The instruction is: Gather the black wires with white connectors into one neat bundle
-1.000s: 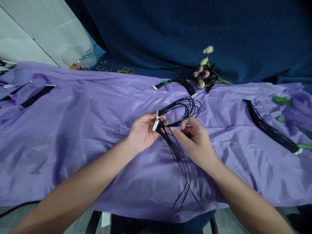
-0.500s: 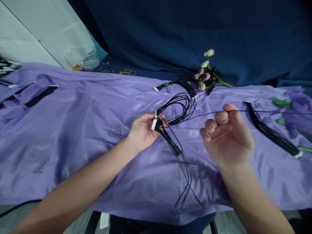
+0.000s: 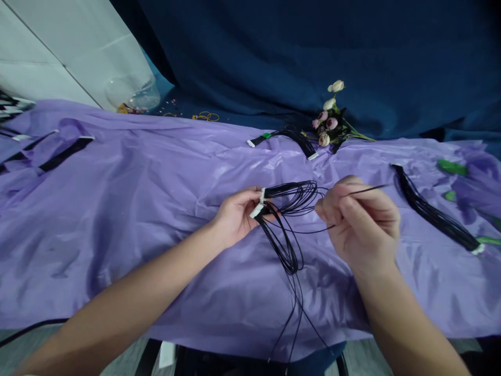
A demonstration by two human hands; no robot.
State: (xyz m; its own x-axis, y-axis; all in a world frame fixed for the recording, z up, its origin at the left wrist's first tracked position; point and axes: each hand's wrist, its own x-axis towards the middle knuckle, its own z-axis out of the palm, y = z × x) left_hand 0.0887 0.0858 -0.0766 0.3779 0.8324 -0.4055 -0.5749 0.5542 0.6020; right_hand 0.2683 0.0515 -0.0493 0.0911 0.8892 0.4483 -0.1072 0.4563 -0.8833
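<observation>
My left hand (image 3: 237, 216) grips a black wire harness (image 3: 291, 198) near its two white connectors (image 3: 257, 210). Black wires loop out to the right of the connectors, and another bundle hangs down, with several loose ends reaching the cloth's front edge. To the right, my right hand (image 3: 360, 224) is closed, thumb against fingers, on a thin black wire (image 3: 368, 189) whose end sticks out to the right. Other wires of the harness reach up to these fingers.
Purple cloth (image 3: 156, 172) covers the table. Behind lie a short harness (image 3: 289, 137) and artificial flowers (image 3: 331, 122). Another harness (image 3: 436, 211) lies right, black strips (image 3: 66, 155) left. A clear container (image 3: 133, 94) and yellow bands (image 3: 206, 116) are beyond the back edge.
My right hand has turned over and closed its fingertips on the wire, which stretched far right before. My left hand has shifted slightly right, and the harness loops have flattened and lowered.
</observation>
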